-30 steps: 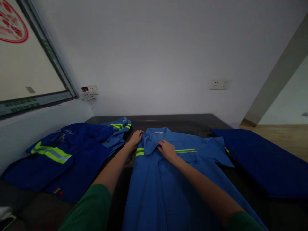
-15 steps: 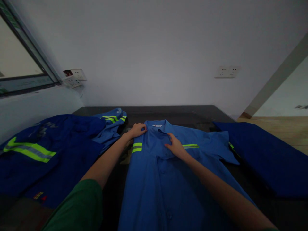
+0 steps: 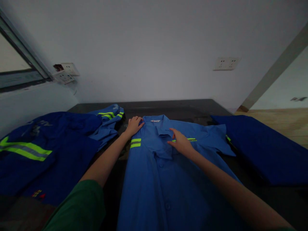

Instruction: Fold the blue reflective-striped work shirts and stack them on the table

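A blue short-sleeved work shirt [image 3: 144, 179] lies front side up, with yellow-green reflective bands, buttons down the front and a label inside the collar [image 3: 164, 123]. Its left side is folded in, while one sleeve [image 3: 218, 136] stretches out to the right. My left hand [image 3: 135, 125] rests on the folded edge beside the collar, fingers laid out over the cloth. Just right of the collar's point, my right hand [image 3: 181, 142] hovers close to the chest, thumb and forefinger apart with nothing between them.
Darker blue clothing [image 3: 69, 154] with a reflective band is heaped on the left, a lighter blue garment [image 3: 106, 123] behind it. A flat dark blue piece [image 3: 262, 150] lies at the right. The dark table [image 3: 168, 104] meets a wall with sockets [image 3: 226, 63].
My right hand has let go of the collar flap, which now lies down on the chest, and has drawn slightly right. My left hand's fingers have flattened on the fold. The view has shifted slightly.
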Demonstrator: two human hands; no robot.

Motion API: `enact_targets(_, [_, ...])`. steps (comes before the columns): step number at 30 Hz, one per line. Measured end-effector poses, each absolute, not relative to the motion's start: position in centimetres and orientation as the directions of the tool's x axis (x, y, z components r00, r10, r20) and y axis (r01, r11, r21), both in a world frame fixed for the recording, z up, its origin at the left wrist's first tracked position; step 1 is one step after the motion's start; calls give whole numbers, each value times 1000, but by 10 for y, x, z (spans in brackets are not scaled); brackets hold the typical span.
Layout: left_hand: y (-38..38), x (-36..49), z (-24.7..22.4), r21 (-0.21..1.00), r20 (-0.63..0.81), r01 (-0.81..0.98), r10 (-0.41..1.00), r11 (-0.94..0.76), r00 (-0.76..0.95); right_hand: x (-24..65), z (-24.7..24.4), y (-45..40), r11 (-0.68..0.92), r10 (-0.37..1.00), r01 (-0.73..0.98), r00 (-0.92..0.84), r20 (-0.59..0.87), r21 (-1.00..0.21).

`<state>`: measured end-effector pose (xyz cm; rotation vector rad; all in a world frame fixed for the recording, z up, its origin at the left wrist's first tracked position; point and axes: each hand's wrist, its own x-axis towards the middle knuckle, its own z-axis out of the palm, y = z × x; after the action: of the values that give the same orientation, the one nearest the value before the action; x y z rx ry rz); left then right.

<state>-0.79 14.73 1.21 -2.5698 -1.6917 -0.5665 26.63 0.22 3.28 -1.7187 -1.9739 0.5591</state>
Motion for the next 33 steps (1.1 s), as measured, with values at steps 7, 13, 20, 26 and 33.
enact_targets(7, [111,21,12,151,174,956,959,-250,223,236,30,39,252,961,906,-193,199,-340])
enact_targets(13, [91,31,-8,192,89,943,962,-272,260,251,28,64,96,985,821,5,175,-564])
enact_targets(20, [99,23,-8,188,75,951,969,-246,236,260,32,55,0,994,958,32,108,-285])
enact_targets(26, [94,24,-4,239,269,918,930,-315,250,243,46,12,374,895,889,-272,352,-264])
enact_targets(33, [59,28,29,390,426,778,845,-494,323,209,42,-48,579,812,690,-535,232,-435])
